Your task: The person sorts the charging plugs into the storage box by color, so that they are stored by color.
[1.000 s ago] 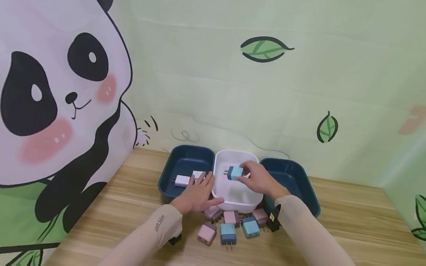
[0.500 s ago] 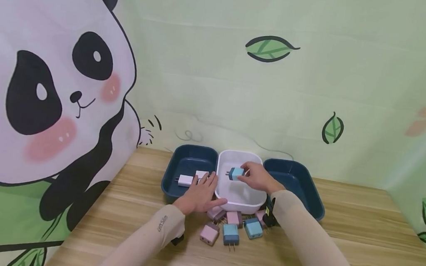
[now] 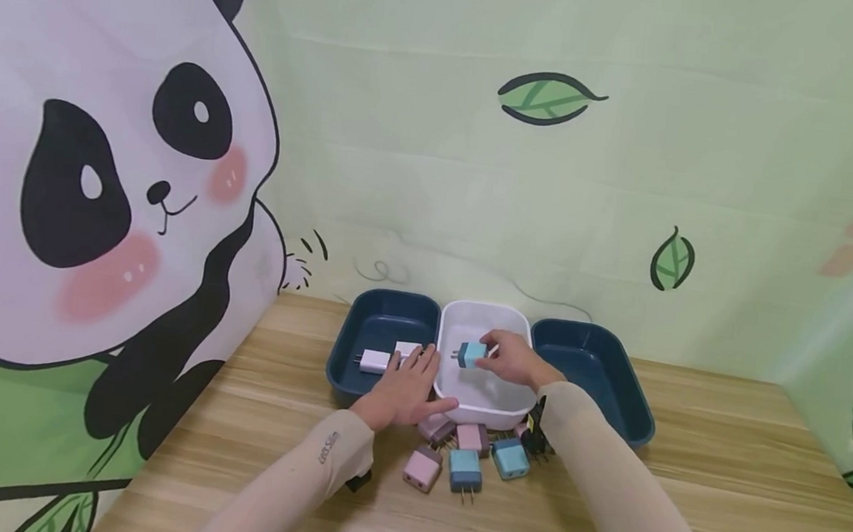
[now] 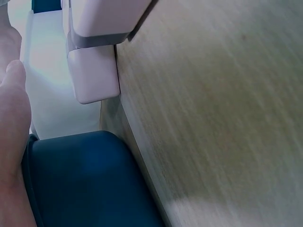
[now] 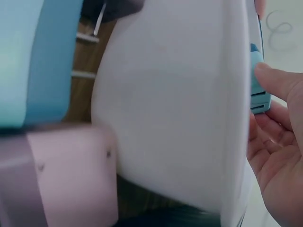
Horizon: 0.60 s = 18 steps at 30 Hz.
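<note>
Over the white tray point(image 3: 461, 394), my right hand point(image 3: 513, 358) pinches a blue plug charger point(image 3: 474, 354), its prongs pointing left. In the right wrist view the thumb presses on one side of that charger point(image 5: 258, 87), above the tray's rim. My left hand point(image 3: 403, 388) lies with fingers spread across the near right side of the left dark blue tray point(image 3: 347, 318), the fingertips by two white chargers point(image 3: 374, 361). Its thumb reaches over to the white tray's near edge. Whether the left fingers touch the chargers cannot be told.
In front of the white tray lie several pink chargers point(image 3: 422, 468) and two blue chargers point(image 3: 466, 469), prongs in various directions. Another dark blue tray point(image 3: 592, 362) stands at the right, partly behind the right forearm. All rest on a wooden table point(image 3: 720, 456) against a printed backdrop.
The right hand has lowered slightly with the blue charger into the white tray's area. The left hand keeps its place. The whole view has shifted a little.
</note>
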Tool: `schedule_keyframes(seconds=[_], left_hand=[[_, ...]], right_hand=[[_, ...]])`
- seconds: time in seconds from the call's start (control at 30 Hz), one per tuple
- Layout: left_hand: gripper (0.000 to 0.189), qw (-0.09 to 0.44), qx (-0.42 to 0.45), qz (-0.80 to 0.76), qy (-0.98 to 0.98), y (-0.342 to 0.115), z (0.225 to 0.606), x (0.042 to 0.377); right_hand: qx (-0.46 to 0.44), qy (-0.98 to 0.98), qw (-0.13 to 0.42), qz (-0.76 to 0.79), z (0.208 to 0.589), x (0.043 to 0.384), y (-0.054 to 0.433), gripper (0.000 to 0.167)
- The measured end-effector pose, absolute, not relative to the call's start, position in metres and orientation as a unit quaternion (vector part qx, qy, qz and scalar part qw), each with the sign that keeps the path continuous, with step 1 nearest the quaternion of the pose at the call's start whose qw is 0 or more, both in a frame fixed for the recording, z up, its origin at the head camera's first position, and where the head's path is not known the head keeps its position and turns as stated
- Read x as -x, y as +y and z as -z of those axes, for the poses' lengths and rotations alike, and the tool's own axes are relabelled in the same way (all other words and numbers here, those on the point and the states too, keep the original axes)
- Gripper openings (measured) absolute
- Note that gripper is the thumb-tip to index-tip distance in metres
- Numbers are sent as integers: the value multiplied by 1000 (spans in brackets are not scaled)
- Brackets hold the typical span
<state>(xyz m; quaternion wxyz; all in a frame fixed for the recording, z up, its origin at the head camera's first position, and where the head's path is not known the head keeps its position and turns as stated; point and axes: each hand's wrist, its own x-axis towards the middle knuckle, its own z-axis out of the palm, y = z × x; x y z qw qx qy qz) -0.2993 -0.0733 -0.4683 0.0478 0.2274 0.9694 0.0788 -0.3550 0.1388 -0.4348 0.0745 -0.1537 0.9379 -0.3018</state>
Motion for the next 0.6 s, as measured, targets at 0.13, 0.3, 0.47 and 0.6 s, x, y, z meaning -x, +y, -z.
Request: schedule_keyframes(seconds=[0.13,0.3,0.47,0.6], left_hand=[[92,47,-229,-76,969,-74,469,299],[92,44,-228,-77,970,-72,470,298],[91,42,-224,-74,971,-72,467,297],[91,41,-223,-79,971,-72,465,296]], right_hand=[[137,940,65,305,436,356,134,40],[134,936,67,319,434,353,136,42],[174,935,50,304,426,345,140,40],[210,938,39,274,418,330,147,37]])
